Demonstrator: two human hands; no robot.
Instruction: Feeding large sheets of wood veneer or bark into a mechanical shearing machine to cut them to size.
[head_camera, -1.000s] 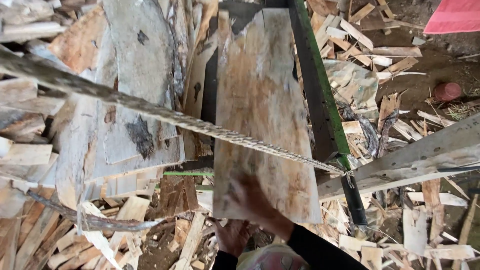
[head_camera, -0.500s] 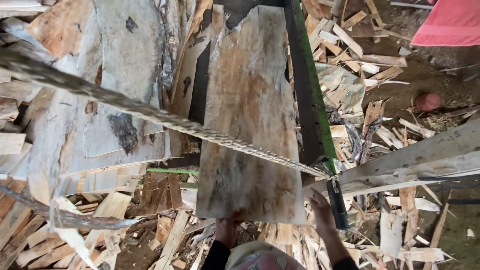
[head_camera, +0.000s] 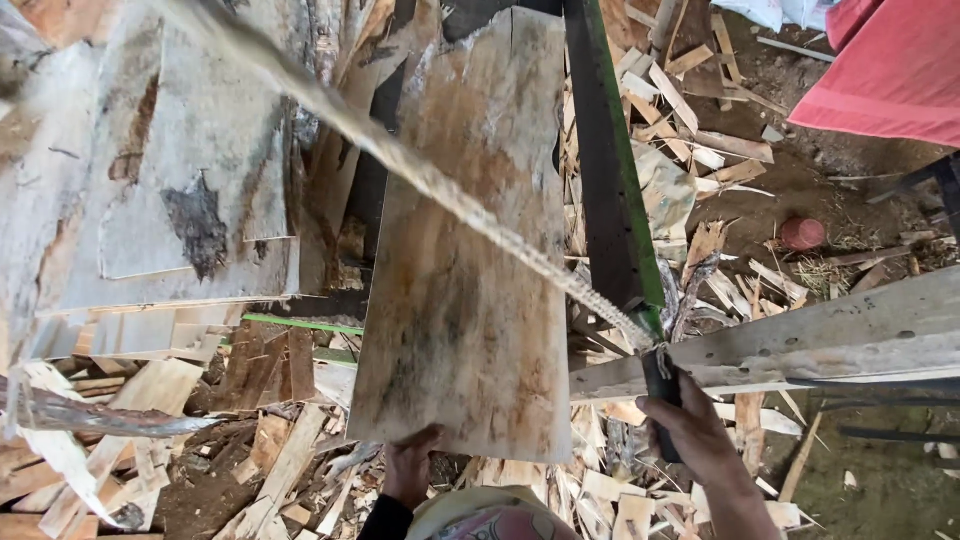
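Workshop ground: dirt littered with pale wood offcuts (head_camera: 690, 150), stacked veneer sheets (head_camera: 190, 170) at left. Item: thin stained rectangular veneer sheet (head_camera: 465, 270), lying lengthwise beside a dark green-edged metal rail (head_camera: 610, 180). Left hand (head_camera: 410, 470) pinches the sheet's near edge. Right hand (head_camera: 690, 425) wraps the rail's lower end. Taut twisted rope (head_camera: 420, 170) crosses above. Risks, judged: the one-handed hold lets the sheet sag, crack or slip; rough edges may splinter fingers.
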